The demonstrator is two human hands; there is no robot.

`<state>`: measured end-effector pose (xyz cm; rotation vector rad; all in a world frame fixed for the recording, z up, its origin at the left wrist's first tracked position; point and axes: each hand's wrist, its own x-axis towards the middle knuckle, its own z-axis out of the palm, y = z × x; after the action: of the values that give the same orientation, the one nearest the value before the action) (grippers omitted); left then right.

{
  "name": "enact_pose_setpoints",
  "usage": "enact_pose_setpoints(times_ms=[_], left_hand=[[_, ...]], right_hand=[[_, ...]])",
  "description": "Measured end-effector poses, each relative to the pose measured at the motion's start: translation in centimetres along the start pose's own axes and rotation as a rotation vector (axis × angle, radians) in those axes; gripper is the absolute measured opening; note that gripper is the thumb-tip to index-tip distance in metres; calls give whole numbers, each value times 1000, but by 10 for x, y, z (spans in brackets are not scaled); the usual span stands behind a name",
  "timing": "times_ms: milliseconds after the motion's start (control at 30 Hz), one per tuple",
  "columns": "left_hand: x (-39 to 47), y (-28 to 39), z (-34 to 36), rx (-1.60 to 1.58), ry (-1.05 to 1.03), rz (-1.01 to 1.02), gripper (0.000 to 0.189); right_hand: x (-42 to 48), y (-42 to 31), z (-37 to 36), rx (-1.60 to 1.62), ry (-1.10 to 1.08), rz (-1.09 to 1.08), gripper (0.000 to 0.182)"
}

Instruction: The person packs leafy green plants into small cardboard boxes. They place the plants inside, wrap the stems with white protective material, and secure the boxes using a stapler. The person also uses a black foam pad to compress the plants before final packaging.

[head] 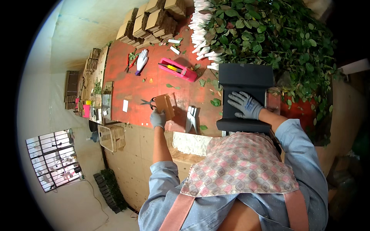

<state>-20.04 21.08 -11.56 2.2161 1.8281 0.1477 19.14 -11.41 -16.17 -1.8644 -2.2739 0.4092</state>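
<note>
My left hand (pixel 158 118), in a grey glove, grips a small folded piece of brown cardboard (pixel 165 105) above the red table's front edge. Black-handled scissors (pixel 149 102) lie just beyond that hand. My right hand (pixel 245 106), gloved too, rests flat with fingers spread on a black folded sheet or tray (pixel 245 75) in front of me. Between the hands, a grey-and-white stapler or plier-like tool (pixel 192 119) lies near the edge. Farther back is a pink tape dispenser (pixel 177 70) with a yellow core.
Leafy stems with white-wrapped ends (pixel 268 34) are heaped at the back right. Stacks of folded cardboard (pixel 156 21) stand at the back. A white glove (pixel 142 61), red-handled pruning shears (pixel 131 62) and loose leaves lie on the red table (pixel 124 86). A plastic crate (pixel 111 137) stands left.
</note>
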Motion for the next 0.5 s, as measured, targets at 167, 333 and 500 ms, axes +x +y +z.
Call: enact_pose_setpoints(times_ms=[167, 333, 500], left_hand=[[18, -53, 31, -495, -145, -4, 40], [18, -81, 51, -414, -208, -32, 42], [2, -19, 20, -63, -62, 1, 38]], right_hand=[[1, -2, -2, -5, -16, -1, 74], [2, -3, 2, 9, 12, -18, 74], [-2, 1, 2, 0, 15, -1, 73]])
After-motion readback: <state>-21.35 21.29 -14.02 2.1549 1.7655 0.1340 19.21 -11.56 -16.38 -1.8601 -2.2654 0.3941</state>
